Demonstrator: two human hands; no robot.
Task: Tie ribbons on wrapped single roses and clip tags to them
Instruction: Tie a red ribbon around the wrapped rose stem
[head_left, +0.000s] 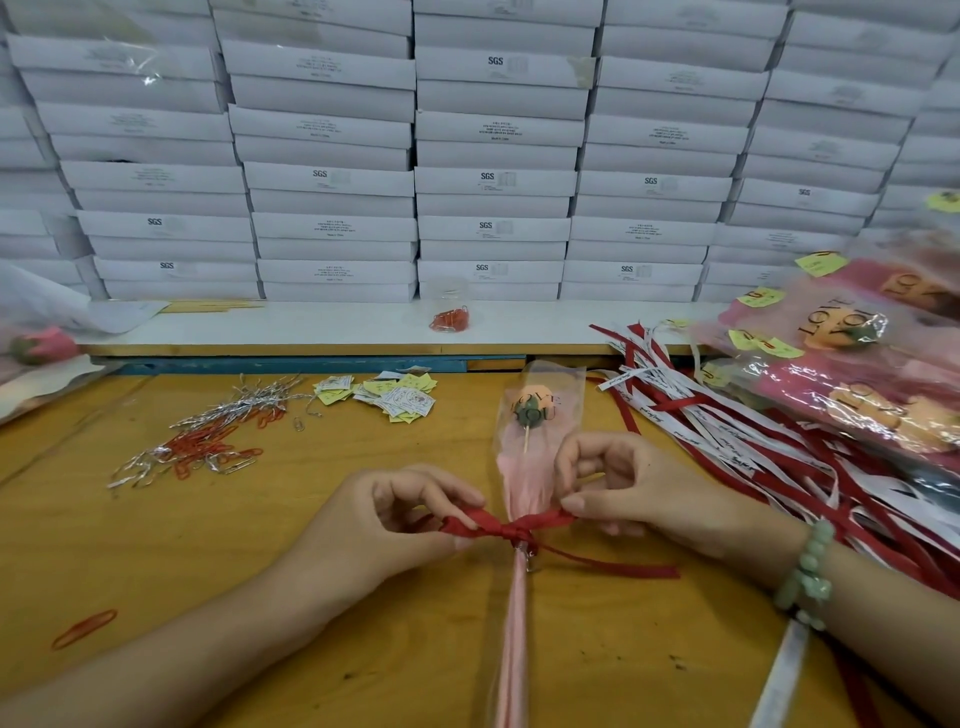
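Ribbon (511, 527), red, is knotted round the wrapped rose (521, 470) lying before you, head toward 12 o'clock. Your left hand (410, 512) pinches its 9 o'clock loop and your right hand (618, 493) its 3 o'clock loop. Beyond, paper clips (208, 447) lie at 10 o'clock, tags (395, 397) at 11, loose ribbons (727, 431) at 2.

Wrapped rose (521, 470) runs off the bottom edge.

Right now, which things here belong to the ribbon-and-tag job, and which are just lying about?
Job: wrapped rose, red ribbon pinched by left hand and right hand, tags, paper clips, spare ribbons.
Lying about: stacked white boxes, pale sticks on the shelf.
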